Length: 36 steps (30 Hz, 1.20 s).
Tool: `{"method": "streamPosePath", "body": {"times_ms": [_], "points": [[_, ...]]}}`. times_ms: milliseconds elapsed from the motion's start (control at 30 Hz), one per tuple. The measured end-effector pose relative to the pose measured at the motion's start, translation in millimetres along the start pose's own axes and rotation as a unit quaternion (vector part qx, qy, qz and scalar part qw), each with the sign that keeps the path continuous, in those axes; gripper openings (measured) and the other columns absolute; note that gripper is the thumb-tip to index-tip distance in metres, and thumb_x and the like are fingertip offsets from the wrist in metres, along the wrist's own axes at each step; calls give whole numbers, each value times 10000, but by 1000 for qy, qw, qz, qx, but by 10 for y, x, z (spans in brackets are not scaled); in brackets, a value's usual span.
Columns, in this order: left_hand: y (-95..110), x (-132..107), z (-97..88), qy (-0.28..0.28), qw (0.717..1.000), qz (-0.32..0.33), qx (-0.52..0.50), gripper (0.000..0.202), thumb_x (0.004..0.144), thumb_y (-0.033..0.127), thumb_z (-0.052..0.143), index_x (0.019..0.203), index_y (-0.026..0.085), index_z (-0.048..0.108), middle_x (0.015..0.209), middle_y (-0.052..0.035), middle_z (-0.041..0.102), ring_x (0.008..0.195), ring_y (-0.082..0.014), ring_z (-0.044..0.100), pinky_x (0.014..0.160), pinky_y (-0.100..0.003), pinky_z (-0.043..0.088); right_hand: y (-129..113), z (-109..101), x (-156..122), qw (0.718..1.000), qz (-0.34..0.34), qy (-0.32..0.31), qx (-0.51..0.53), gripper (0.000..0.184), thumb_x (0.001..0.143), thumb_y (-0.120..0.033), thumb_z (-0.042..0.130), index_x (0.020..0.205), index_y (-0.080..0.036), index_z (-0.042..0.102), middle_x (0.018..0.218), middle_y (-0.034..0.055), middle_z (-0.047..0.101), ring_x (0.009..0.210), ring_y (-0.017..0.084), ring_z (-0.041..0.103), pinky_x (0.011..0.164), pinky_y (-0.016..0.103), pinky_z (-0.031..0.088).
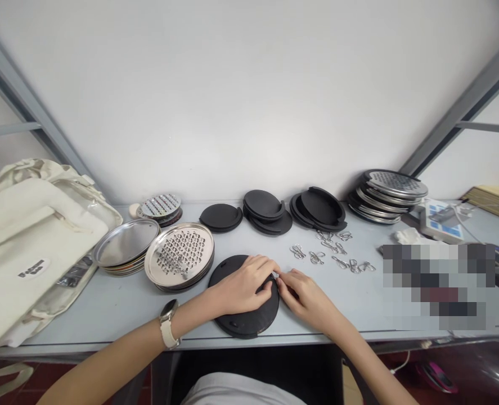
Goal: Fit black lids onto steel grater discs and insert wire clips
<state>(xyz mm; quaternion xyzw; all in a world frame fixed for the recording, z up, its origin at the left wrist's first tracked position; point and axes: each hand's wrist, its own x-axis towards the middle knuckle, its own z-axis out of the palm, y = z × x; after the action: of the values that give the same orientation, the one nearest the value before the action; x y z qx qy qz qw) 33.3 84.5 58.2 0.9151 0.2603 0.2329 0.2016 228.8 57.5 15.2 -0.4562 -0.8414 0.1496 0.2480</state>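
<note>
A round black plate [249, 323] lies flat near the table's front edge. My left hand [247, 287] is over it, with fingers and thumb bent together at the plate's right rim. Against that same rim, my right hand [297, 292] pinches with thumb and forefinger. Something small and pale shows between the fingertips of both hands, too small to name. Up and to the right of my hands lie several bent wire clips [317, 257]. Left of the plate is a stack topped by a round metal grater disc [180, 253] with raised holes.
Round metal plates [126, 244] are stacked at left beside a cream bag [30, 236]. Along the wall stand black round plates [221, 216], black round holders [320, 208] and a pile of grater discs [390, 194]. A power strip [441, 222] lies at right.
</note>
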Motion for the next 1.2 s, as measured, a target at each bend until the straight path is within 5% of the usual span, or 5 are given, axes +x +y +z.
{"method": "streamPosePath", "body": {"times_ms": [1200], "points": [[-27, -6, 3, -11, 999, 4, -41, 291, 839, 32, 467, 1083, 189, 491, 1043, -55, 582, 1019, -199, 535, 937, -334, 421, -16, -26, -7, 1000, 10, -15, 13, 291, 982, -206, 364, 707, -198, 463, 642, 12, 517, 647, 174, 491, 614, 289, 372]]}}
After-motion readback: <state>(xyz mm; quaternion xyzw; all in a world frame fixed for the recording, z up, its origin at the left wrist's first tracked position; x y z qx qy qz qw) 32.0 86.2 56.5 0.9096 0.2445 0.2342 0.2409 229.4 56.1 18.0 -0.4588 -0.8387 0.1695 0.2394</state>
